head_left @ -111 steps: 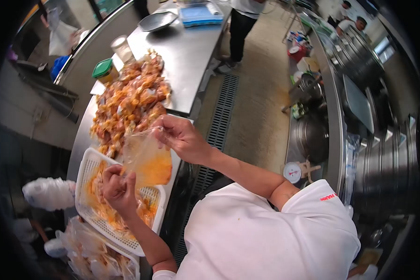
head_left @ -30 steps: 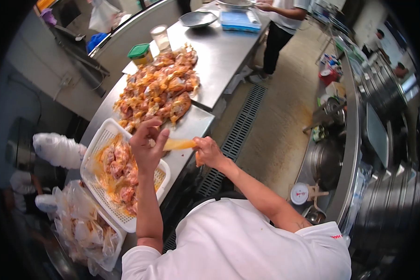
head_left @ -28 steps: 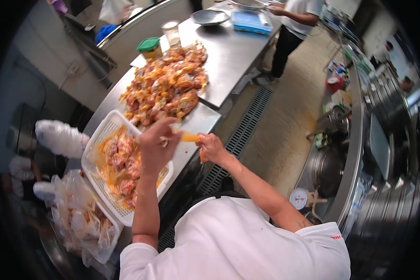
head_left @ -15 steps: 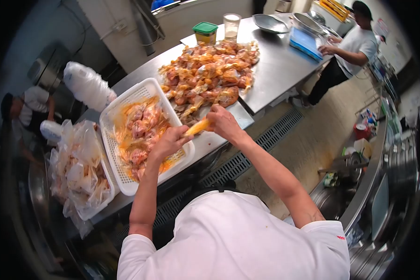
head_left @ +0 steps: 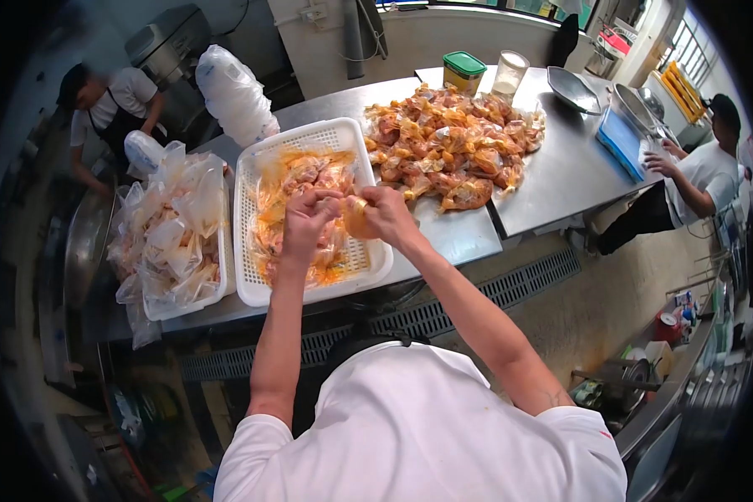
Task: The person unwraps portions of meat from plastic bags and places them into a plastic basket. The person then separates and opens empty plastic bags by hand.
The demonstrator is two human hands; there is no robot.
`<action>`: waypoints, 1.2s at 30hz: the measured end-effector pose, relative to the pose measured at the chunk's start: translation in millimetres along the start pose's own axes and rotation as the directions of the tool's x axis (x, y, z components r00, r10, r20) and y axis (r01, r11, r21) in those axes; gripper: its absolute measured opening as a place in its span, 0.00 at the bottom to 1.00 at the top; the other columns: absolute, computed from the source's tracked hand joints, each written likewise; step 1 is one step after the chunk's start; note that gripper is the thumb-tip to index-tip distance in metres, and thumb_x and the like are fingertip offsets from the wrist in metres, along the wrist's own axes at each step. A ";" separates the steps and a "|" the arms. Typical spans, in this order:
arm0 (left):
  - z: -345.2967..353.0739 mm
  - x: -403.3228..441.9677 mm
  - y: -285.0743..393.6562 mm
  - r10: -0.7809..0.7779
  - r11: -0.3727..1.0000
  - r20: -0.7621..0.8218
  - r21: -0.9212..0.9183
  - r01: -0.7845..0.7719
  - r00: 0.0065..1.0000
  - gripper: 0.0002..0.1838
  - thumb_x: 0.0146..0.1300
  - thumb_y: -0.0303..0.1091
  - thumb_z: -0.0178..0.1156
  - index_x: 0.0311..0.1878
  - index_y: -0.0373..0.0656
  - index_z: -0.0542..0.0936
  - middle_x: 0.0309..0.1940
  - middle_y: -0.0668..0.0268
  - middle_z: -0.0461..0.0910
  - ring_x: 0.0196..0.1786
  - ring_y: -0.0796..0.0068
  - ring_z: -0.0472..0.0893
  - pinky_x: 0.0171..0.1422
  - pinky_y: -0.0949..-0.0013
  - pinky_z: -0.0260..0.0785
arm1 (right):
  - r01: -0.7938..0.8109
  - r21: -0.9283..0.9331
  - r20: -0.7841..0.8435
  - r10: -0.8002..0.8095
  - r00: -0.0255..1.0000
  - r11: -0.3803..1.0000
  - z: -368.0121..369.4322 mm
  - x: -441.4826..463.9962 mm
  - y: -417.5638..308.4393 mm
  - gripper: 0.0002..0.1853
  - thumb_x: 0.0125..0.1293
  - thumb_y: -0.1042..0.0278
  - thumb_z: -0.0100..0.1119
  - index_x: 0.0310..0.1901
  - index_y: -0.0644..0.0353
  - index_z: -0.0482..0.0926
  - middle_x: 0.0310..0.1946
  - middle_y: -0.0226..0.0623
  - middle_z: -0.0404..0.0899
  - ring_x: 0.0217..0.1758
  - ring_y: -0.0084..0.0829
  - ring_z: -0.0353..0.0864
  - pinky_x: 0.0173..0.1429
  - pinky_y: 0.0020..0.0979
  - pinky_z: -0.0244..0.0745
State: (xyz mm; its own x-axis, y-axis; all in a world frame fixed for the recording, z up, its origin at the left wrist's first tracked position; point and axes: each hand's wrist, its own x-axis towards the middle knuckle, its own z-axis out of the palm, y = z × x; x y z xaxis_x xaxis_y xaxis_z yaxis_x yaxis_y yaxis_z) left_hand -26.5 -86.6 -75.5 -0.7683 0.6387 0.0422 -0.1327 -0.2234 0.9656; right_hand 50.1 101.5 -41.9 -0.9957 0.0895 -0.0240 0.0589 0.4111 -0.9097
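Over the right side of a white perforated basket (head_left: 244, 209), my two hands meet at a small orange-stained plastic bag (head_left: 356, 219). My right hand (head_left: 390, 219) is closed round the bag's side. My left hand (head_left: 308, 219) has curled fingers pinched at the bag's left end; the exact grip is partly hidden. Below them in the basket lie raw marinated meat pieces (head_left: 314, 174) amid orange marinade and plastic film. Behind my right hand, a large heap of bagged marinated meat (head_left: 452, 138) covers part of the steel table (head_left: 552, 180).
At left, another white container (head_left: 226, 272) is piled with clear bags of meat (head_left: 171, 226). A wrapped white stack (head_left: 233, 96) stands behind. A green-lidded tub (head_left: 463, 71) and clear jar (head_left: 509, 75) sit beyond the heap. Co-workers (head_left: 701, 180) (head_left: 121, 105) stand at right and left.
The bag, stretched and twisted between my hands before, is now bunched up with my hands closer together. They have moved from the basket's corner to over it. The view has turned.
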 end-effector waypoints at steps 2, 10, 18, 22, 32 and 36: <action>46.8 -14.9 21.4 0.247 0.860 -0.092 0.480 -0.175 0.965 0.26 0.61 0.23 0.67 0.63 0.42 0.74 0.59 0.65 0.75 0.48 0.77 0.83 0.54 0.70 0.76 | 0.073 0.125 -0.255 -0.039 0.966 0.989 16.9 8.3 16.6 0.11 0.71 0.66 0.57 0.39 0.68 0.80 0.32 0.36 0.82 0.34 0.23 0.76 0.40 0.29 0.73; 40.8 -11.5 -0.6 0.601 0.598 -0.290 0.781 -0.179 0.745 0.27 0.46 0.20 0.66 0.54 0.38 0.75 0.44 0.56 0.82 0.47 0.56 0.83 0.52 0.60 0.76 | 0.194 0.425 -0.253 -0.090 0.963 0.884 52.0 13.3 21.7 0.08 0.61 0.78 0.60 0.43 0.65 0.80 0.33 0.32 0.82 0.36 0.19 0.78 0.43 0.25 0.74; -1.2 4.4 -3.9 0.481 0.693 -0.255 0.697 -0.185 0.839 0.10 0.54 0.16 0.61 0.38 0.40 0.77 0.29 0.64 0.80 0.35 0.70 0.83 0.43 0.69 0.75 | 0.019 0.701 0.153 -0.175 0.973 0.713 52.6 32.1 38.8 0.11 0.72 0.63 0.62 0.45 0.64 0.82 0.49 0.26 0.70 0.44 0.19 0.74 0.50 0.25 0.71; 1.8 -6.6 13.0 0.598 0.457 -0.117 0.862 -0.218 0.793 0.08 0.55 0.21 0.66 0.38 0.39 0.81 0.32 0.58 0.78 0.42 0.59 0.81 0.48 0.59 0.73 | 0.012 0.829 0.057 -0.107 0.993 0.560 61.5 33.0 34.9 0.11 0.73 0.64 0.60 0.47 0.64 0.83 0.43 0.26 0.78 0.45 0.16 0.75 0.52 0.26 0.73; -5.1 3.9 -1.0 0.516 0.544 -0.069 0.796 -0.264 0.854 0.12 0.58 0.28 0.71 0.43 0.34 0.82 0.37 0.58 0.82 0.37 0.64 0.82 0.43 0.66 0.74 | 0.183 0.654 -0.223 -0.044 0.974 0.734 71.7 27.8 34.0 0.03 0.66 0.81 0.62 0.40 0.67 0.81 0.34 0.27 0.81 0.35 0.16 0.80 0.36 0.23 0.78; 10.7 21.2 -3.8 0.452 0.659 -0.178 0.727 -0.192 0.874 0.10 0.61 0.29 0.69 0.38 0.33 0.80 0.30 0.59 0.79 0.33 0.63 0.78 0.40 0.66 0.72 | 0.406 0.273 -0.431 -0.267 0.862 0.872 55.7 29.7 25.0 0.07 0.60 0.81 0.67 0.38 0.65 0.79 0.30 0.32 0.79 0.33 0.21 0.81 0.32 0.26 0.75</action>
State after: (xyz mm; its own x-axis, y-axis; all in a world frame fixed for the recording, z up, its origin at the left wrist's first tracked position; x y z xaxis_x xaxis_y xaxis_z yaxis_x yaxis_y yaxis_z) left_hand -35.5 -64.3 -75.6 -0.8431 0.3264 0.4274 0.5158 0.2657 0.8145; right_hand 17.9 63.9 -88.4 -0.8430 0.3586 0.4009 -0.3728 0.1476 -0.9161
